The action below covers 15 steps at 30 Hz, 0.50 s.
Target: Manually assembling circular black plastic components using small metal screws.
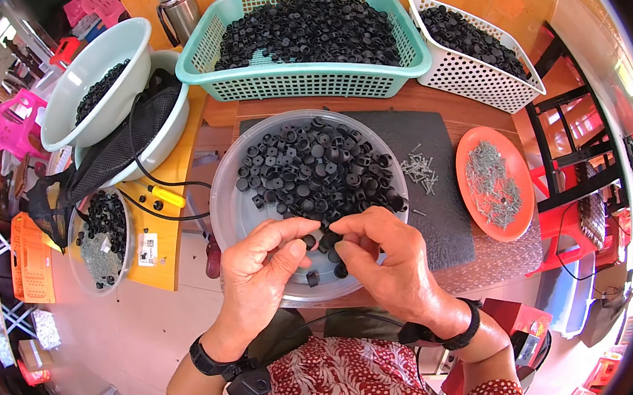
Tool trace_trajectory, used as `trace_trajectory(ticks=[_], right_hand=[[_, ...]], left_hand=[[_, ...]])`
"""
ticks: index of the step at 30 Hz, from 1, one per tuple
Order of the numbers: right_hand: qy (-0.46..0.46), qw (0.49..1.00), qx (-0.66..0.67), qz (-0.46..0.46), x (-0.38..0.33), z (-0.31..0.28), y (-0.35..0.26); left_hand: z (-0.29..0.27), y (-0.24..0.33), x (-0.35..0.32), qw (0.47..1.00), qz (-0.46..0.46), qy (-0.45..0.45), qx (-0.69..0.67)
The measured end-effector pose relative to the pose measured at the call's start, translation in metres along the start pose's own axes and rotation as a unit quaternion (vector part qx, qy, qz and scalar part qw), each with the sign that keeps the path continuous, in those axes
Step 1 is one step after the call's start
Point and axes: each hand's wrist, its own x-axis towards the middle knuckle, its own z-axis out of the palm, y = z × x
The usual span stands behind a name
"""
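Both hands are over the near part of a round clear plastic basin [218, 200] that holds a heap of small black plastic caps [312, 159]. My left hand [256, 269] is closed in a pinch, with a small black cap [309, 241] at its thumb and fingers. Close beside it, my right hand [392, 260] pinches another dark cap [329, 242] between thumb and forefinger. The fingertips nearly meet, and they partly hide both pieces. Below them, a few loose caps [313, 278] lie on the basin's bottom.
Screws [419, 171] lie on a dark mat [443, 223], with more in an orange plate [523, 218] at right. Behind stand a green basket [304, 81] and a white basket [466, 78] of black parts. At left are pale bowls [60, 109] and a yellow-handled tool [168, 196].
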Motion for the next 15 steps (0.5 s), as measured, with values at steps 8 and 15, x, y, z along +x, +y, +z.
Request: trace_trajectory(ticks=[8,15], right_hand=[[0.006,0.968,0.224,0.110,-0.004,-0.002,-0.007],[0.023,0.937,0.321,0.135,-0.007,0.002,-0.007]], left_hand=[[-0.002,-0.002,0.000,0.991,-0.049,-0.051,-0.117],[0.011,0.001,-0.007,0.989,-0.054,-0.040,-0.131]])
